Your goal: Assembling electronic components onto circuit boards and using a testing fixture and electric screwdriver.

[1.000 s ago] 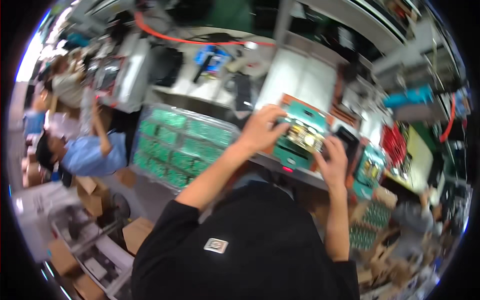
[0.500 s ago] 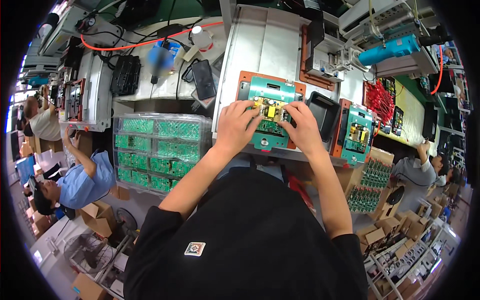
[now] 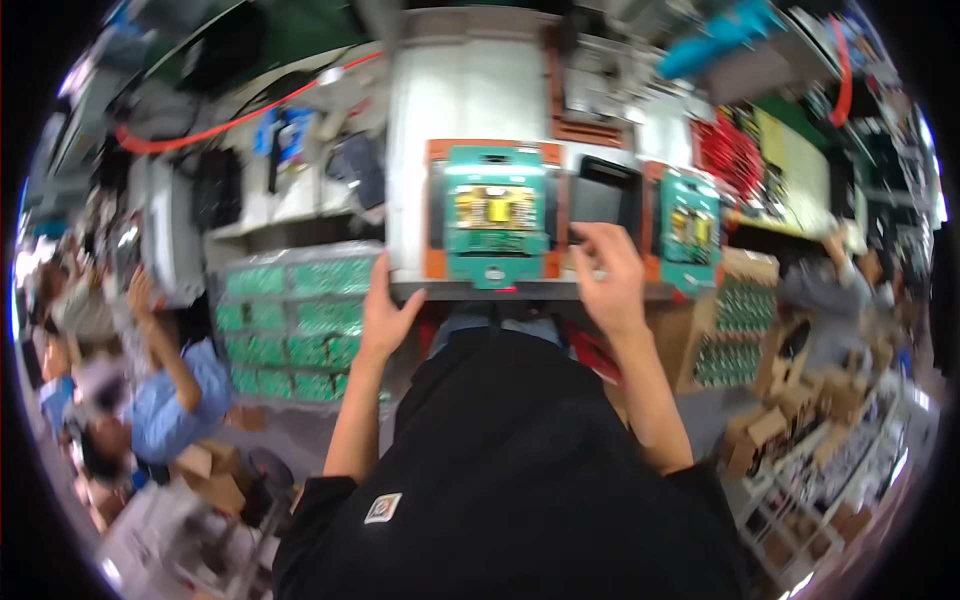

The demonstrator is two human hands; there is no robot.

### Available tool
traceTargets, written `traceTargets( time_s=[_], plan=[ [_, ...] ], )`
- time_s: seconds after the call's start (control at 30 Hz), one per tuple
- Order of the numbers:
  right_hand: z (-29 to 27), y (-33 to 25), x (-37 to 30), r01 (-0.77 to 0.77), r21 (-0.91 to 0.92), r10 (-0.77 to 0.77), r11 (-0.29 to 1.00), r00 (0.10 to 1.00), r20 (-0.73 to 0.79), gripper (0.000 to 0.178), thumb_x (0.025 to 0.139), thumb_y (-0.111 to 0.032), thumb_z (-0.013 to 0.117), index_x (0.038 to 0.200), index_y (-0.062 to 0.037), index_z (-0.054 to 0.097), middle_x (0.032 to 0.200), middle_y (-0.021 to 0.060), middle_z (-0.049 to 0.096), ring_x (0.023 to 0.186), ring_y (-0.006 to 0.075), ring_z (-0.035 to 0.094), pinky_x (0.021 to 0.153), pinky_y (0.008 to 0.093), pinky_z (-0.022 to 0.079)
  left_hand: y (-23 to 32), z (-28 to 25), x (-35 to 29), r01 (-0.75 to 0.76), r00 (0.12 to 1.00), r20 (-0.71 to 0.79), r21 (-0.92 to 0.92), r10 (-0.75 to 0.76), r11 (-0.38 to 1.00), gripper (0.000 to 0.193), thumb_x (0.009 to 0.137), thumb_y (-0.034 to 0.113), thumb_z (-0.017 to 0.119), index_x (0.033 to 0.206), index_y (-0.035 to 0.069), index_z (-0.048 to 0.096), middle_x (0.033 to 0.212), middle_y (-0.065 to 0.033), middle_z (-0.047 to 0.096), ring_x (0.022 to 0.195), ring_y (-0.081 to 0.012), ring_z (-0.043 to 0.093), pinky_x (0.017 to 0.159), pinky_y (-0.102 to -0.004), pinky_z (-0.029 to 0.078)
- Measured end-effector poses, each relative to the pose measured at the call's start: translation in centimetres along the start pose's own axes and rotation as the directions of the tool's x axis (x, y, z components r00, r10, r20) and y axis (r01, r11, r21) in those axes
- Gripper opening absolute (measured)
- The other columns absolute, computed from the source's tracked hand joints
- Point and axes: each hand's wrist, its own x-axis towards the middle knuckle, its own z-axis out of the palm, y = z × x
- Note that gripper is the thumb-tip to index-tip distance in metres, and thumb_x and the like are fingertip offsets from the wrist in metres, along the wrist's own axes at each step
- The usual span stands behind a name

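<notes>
A green frame (image 3: 522, 172) cradles a circuit board (image 3: 497, 211), apparently to steady it. The left hand (image 3: 388, 318), at eight o'clock from it, and right hand (image 3: 612, 280), at four, hold fingers spread.

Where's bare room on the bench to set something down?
The white surface beyond the left green holder looks bare, bordered rightward by a brown frame. A thin strip left of that holder, too. Crowded rightward: black tray, right green holder, red wires.

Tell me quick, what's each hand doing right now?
Left hand: open, thumb spread, nothing seen in it.
Right hand: open, fingers bent, nothing seen in it, near the green fixture.
</notes>
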Motion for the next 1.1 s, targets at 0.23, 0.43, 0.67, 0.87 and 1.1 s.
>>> traceTargets(
  time_s=[0.23, 0.43, 0.67, 0.87, 1.1],
  plan=[
    [1.5, -0.2, -5.9, -0.257, 0.122, 0.278, 0.959, 0.936, -0.215, 0.012, 0.086, -0.002, 0.064, 0.097, 0.0003, 0.066, 0.085, 0.0075, 0.063, 0.063, 0.0119, 0.059, 0.053, 0.0244, 0.045, -3.8, -3.2, -0.9, -0.009, 0.998, -0.06, -0.039, 0.006, 0.999, 0.084, 0.082, -0.001, 0.07, 0.151, 0.004, 0.023, 0.12, -0.0172, 0.057, 0.099, -0.0192, 0.061, 0.082, -0.0316, 0.052],
    [-2.2, 5.1, -7.2, -0.678, -0.395, 0.503, 0.62, 0.73, -0.463, 0.041, 0.087, -0.039, 0.063, 0.069, -0.0025, 0.059, 0.066, 0.0172, 0.063, 0.063, 0.0356, 0.064, 0.056, 0.0451, 0.05, -5.9, -7.0, 0.2, 0.121, 0.993, -0.002, -0.067, -0.121, 0.99, 0.083, 0.081, 0.004, 0.072, 0.15, 0.003, 0.025, 0.146, -0.0181, 0.037, 0.121, -0.0227, 0.049, 0.096, -0.0366, 0.046],
    [1.7, 5.9, -6.5, -0.47, -0.45, 0.313, 0.759, 0.87, -0.38, 0.018, 0.086, -0.026, 0.06, 0.084, -0.0085, 0.054, 0.07, 0.0115, 0.058, 0.061, 0.0338, 0.061, 0.051, 0.0428, 0.048, -5.7, -14.6, 6.3, 0.0, 0.941, -0.335, 0.157, 0.054, 0.988, 0.047, 0.094, 0.019, 0.061, 0.133, -0.003, 0.049, 0.125, -0.0134, 0.058, 0.099, -0.0218, 0.057, 0.085, -0.033, 0.048],
    [0.1, 5.6, -7.4, -0.274, -0.39, 0.198, 0.879, 0.954, -0.223, 0.026, 0.083, -0.032, 0.066, 0.091, -0.0104, 0.055, 0.077, 0.0062, 0.056, 0.07, 0.0267, 0.064, 0.052, 0.04, 0.049, 7.2, -10.6, 7.6, -0.249, 0.913, -0.327, 0.028, 0.245, 0.968, 0.029, 0.097, 0.01, 0.052, 0.123, -0.003, 0.056, 0.111, -0.0095, 0.062, 0.092, -0.0168, 0.057, 0.082, -0.0278, 0.046],
    [1.5, 8.4, -4.6, 0.209, -0.303, -0.222, 0.93, 0.975, -0.009, 0.026, 0.076, -0.034, 0.069, 0.087, -0.0138, 0.054, 0.068, 0.0004, 0.054, 0.065, 0.0206, 0.063, 0.054, 0.0344, 0.05, 14.6, -1.3, 3.8, -0.36, 0.922, -0.164, -0.029, 0.351, 0.932, 0.018, 0.096, 0.001, 0.05, 0.109, -0.006, 0.061, 0.102, -0.0087, 0.062, 0.078, -0.0137, 0.052, 0.071, -0.0262, 0.045]
  ],
)
